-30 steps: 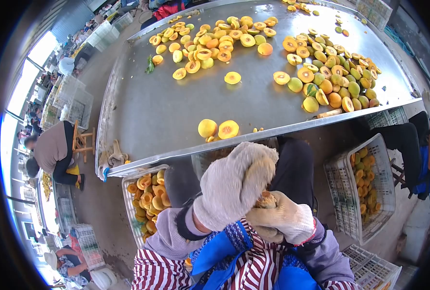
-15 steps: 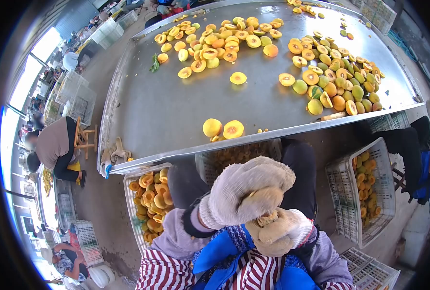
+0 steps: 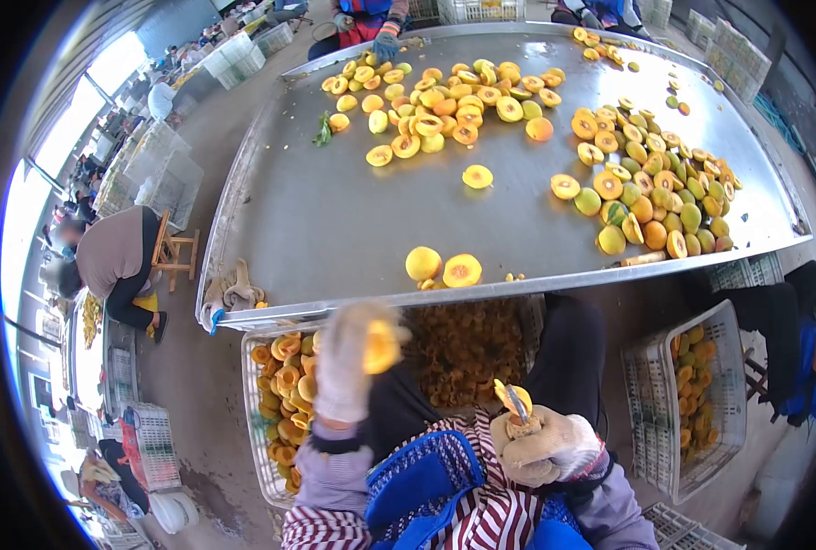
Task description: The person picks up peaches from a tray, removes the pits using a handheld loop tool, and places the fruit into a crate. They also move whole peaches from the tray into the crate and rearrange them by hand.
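My left hand (image 3: 346,353), in a pale knitted glove and blurred by motion, holds a yellow fruit half (image 3: 381,346) beside the crate of fruit halves (image 3: 289,394). In front of my body, my gloved right hand (image 3: 541,446) is closed on a small tool with a metal blade (image 3: 516,403), and a piece of yellow fruit (image 3: 507,396) sits against the blade. Below the table edge, between my knees, is a crate of brownish fruit remains (image 3: 468,353). Two fruit pieces (image 3: 443,267) lie near the table's front edge.
The metal table (image 3: 316,238) bears a middle group of halves (image 3: 454,105) and a right-hand fruit pile (image 3: 665,192). Bunched gloves (image 3: 234,289) lie at its left corner. Another crate (image 3: 688,394) stands at the right. Co-workers sit across the table, at the right and at the left.
My hands were together and have parted. The left moved left with a fruit half now visible; the right shows a blade and fruit. The view has shifted, revealing a co-worker's gloved hand across the table.
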A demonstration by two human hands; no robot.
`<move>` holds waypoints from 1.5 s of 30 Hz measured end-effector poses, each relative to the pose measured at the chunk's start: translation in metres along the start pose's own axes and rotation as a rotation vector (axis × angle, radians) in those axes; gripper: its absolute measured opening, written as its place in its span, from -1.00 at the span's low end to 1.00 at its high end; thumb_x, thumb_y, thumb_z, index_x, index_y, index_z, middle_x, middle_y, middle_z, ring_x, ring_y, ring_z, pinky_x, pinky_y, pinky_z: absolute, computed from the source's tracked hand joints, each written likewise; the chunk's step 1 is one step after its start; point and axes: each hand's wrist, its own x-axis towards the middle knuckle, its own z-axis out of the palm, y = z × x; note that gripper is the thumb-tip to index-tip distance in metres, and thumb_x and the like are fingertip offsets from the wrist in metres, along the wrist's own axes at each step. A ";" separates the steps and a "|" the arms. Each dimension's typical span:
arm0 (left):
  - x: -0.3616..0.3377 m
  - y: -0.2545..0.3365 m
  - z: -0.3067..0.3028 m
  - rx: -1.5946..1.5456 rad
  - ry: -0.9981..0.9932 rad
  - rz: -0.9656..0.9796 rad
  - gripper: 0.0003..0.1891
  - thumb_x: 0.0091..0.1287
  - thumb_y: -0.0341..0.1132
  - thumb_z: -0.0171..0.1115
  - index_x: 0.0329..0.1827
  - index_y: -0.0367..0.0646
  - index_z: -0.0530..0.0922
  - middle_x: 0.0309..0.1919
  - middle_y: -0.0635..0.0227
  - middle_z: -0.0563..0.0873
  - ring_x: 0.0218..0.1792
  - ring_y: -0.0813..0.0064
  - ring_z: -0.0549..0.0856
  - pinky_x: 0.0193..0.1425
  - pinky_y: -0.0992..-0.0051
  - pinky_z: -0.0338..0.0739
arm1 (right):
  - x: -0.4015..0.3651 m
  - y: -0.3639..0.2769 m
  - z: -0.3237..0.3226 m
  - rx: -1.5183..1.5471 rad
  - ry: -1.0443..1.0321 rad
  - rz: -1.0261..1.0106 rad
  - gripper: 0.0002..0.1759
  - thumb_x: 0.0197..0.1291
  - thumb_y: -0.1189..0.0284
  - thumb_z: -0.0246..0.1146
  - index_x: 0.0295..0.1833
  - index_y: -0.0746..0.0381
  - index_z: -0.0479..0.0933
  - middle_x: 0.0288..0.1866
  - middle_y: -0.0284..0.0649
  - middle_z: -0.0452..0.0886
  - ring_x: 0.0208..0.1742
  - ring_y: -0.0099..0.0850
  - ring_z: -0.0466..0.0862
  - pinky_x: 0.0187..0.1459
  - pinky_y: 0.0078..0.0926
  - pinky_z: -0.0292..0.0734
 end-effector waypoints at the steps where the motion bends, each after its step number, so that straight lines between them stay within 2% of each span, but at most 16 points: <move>1: 0.004 -0.037 -0.045 0.189 0.010 0.005 -0.58 0.35 -0.02 0.25 0.01 -0.21 0.62 -0.14 0.18 0.74 -0.23 0.32 0.78 -0.21 0.42 0.70 | -0.002 -0.003 0.004 -0.070 0.203 -0.008 -0.87 0.29 0.52 0.27 -0.29 0.33 0.48 -0.67 -0.36 0.37 -0.74 -0.61 0.32 -0.72 -0.59 0.11; 3: 0.003 -0.057 -0.090 0.379 0.038 0.025 -0.61 0.17 -0.17 0.42 0.01 -0.16 0.64 -0.11 0.18 0.70 -0.15 0.20 0.78 -0.16 0.31 0.70 | 0.001 -0.006 0.001 -0.131 0.438 -0.005 -0.86 0.33 0.49 0.25 -0.28 0.31 0.48 -0.67 -0.39 0.35 -0.74 -0.61 0.30 -0.72 -0.61 0.09; 5: -0.001 -0.042 -0.105 1.356 -0.114 0.097 -0.68 0.37 -0.11 0.31 -0.03 -0.19 0.69 -0.05 0.21 0.77 0.01 0.27 0.75 0.08 0.32 0.62 | 0.015 -0.010 0.004 -0.234 0.478 0.011 -0.84 0.35 0.46 0.25 -0.28 0.30 0.48 -0.67 -0.40 0.33 -0.74 -0.60 0.29 -0.72 -0.61 0.10; 6: 0.003 -0.039 -0.092 1.266 0.061 0.304 -0.71 0.28 -0.18 0.35 -0.02 -0.10 0.73 0.03 0.20 0.75 0.14 0.11 0.68 0.23 0.16 0.56 | 0.025 -0.012 0.009 -0.310 0.505 0.007 -0.84 0.36 0.46 0.25 -0.27 0.30 0.48 -0.67 -0.40 0.32 -0.74 -0.60 0.29 -0.71 -0.61 0.10; 8: 0.026 -0.024 -0.059 0.779 0.102 0.177 -0.69 0.28 -0.17 0.33 0.05 -0.02 0.73 0.14 0.20 0.73 0.22 0.10 0.65 0.29 0.15 0.55 | 0.042 -0.013 0.003 -0.344 0.406 0.045 -0.85 0.37 0.43 0.27 -0.14 0.29 0.49 -0.59 -0.37 0.42 -0.67 -0.62 0.36 -0.68 -0.63 0.17; 10: 0.054 -0.037 -0.030 0.675 -0.055 0.286 -0.66 0.29 -0.18 0.33 0.13 0.07 0.69 0.22 0.20 0.69 0.28 0.11 0.63 0.33 0.19 0.54 | 0.055 -0.018 0.017 -0.451 0.461 0.040 -0.79 0.35 0.37 0.32 -0.07 0.26 0.49 -0.52 -0.36 0.48 -0.60 -0.61 0.42 -0.64 -0.66 0.22; 16: 0.139 -0.087 0.042 1.064 -0.470 0.323 -0.60 0.36 -0.21 0.29 0.28 0.16 0.61 0.44 0.22 0.50 0.45 0.12 0.46 0.45 0.16 0.43 | 0.056 -0.011 0.027 -0.616 0.712 -0.108 -0.68 0.28 0.32 0.38 0.05 0.22 0.50 -0.39 -0.40 0.55 -0.39 -0.65 0.52 -0.36 -0.70 0.42; 20: 0.156 -0.084 0.043 1.099 -0.585 0.048 -0.53 0.33 -0.18 0.30 0.33 0.24 0.58 0.44 0.22 0.48 0.46 0.10 0.45 0.45 0.14 0.42 | 0.044 -0.008 0.033 -0.746 0.639 -0.236 -0.69 0.39 0.28 0.35 0.11 0.18 0.52 -0.23 -0.49 0.51 -0.21 -0.65 0.47 -0.12 -0.64 0.43; 23: 0.153 -0.074 0.026 0.721 -0.365 -0.064 -0.46 0.31 -0.15 0.29 0.39 0.12 0.49 0.12 0.21 0.67 0.11 0.15 0.70 0.19 0.17 0.60 | 0.051 -0.001 0.030 -0.760 0.644 -0.271 -0.77 0.43 0.32 0.28 0.05 0.21 0.51 -0.24 -0.46 0.51 -0.22 -0.65 0.47 -0.17 -0.66 0.42; 27: 0.129 -0.047 0.007 -0.745 -0.382 -0.397 -0.41 0.43 -0.30 0.22 0.50 -0.17 0.29 0.10 0.18 0.58 -0.14 0.40 0.66 -0.18 0.34 0.65 | 0.061 0.002 -0.016 -0.767 0.663 -0.099 -0.63 0.37 0.24 0.35 0.11 0.24 0.52 -0.30 -0.47 0.51 -0.26 -0.68 0.48 -0.14 -0.66 0.46; 32: 0.049 0.017 0.021 -0.214 -0.612 0.194 -0.38 0.34 -0.35 0.35 0.44 -0.22 0.35 0.07 0.17 0.65 -0.05 0.25 0.70 0.09 0.28 0.64 | 0.074 -0.006 -0.012 -1.234 0.826 -0.011 -0.55 0.38 0.07 0.29 0.12 0.20 0.52 -0.21 -0.23 0.68 -0.20 -0.44 0.68 -0.08 -0.44 0.55; 34: 0.034 0.048 0.028 0.463 -0.614 0.633 -0.45 0.23 -0.37 0.40 0.31 -0.24 0.50 0.20 0.01 0.67 0.21 0.17 0.69 0.29 0.27 0.56 | 0.080 -0.004 -0.013 -1.145 0.668 -0.302 -0.57 0.37 0.08 0.27 0.11 0.18 0.52 -0.22 -0.11 0.70 -0.23 -0.25 0.74 -0.13 -0.32 0.59; 36: 0.028 0.033 0.036 0.466 -0.501 0.402 -0.48 0.27 -0.37 0.34 0.31 -0.24 0.49 0.21 -0.03 0.67 0.24 0.13 0.67 0.32 0.30 0.55 | 0.067 -0.009 0.004 -1.326 0.751 -0.242 -0.59 0.37 0.07 0.28 0.08 0.17 0.53 -0.36 -0.11 0.65 -0.33 -0.21 0.72 -0.20 -0.30 0.57; 38: 0.035 0.008 0.040 0.287 -0.310 0.347 -0.49 0.33 -0.30 0.34 0.34 -0.15 0.49 -0.01 0.05 0.75 -0.08 0.17 0.79 -0.04 0.32 0.70 | 0.058 -0.010 0.025 -1.265 0.783 -0.202 -0.59 0.36 0.07 0.29 0.05 0.17 0.53 -0.39 -0.12 0.63 -0.36 -0.23 0.69 -0.23 -0.30 0.55; 40: 0.034 0.010 0.036 -0.317 -0.405 -0.224 -0.47 0.36 -0.35 0.22 0.40 -0.18 0.40 0.16 0.11 0.65 -0.16 0.33 0.74 -0.03 0.40 0.70 | 0.049 -0.010 0.035 -1.239 0.803 -0.266 -0.59 0.36 0.07 0.29 0.05 0.17 0.53 -0.41 -0.13 0.62 -0.38 -0.24 0.68 -0.24 -0.31 0.55; 45: 0.027 0.026 0.039 -0.402 -0.484 -0.131 -0.27 0.52 0.30 -0.07 0.40 -0.19 0.37 0.03 0.10 0.72 -0.13 0.37 0.75 -0.07 0.45 0.69 | 0.046 -0.005 0.032 -1.130 0.856 -0.436 -0.64 0.30 0.22 0.39 0.05 0.23 0.56 -0.42 -0.25 0.63 -0.40 -0.47 0.61 -0.25 -0.46 0.55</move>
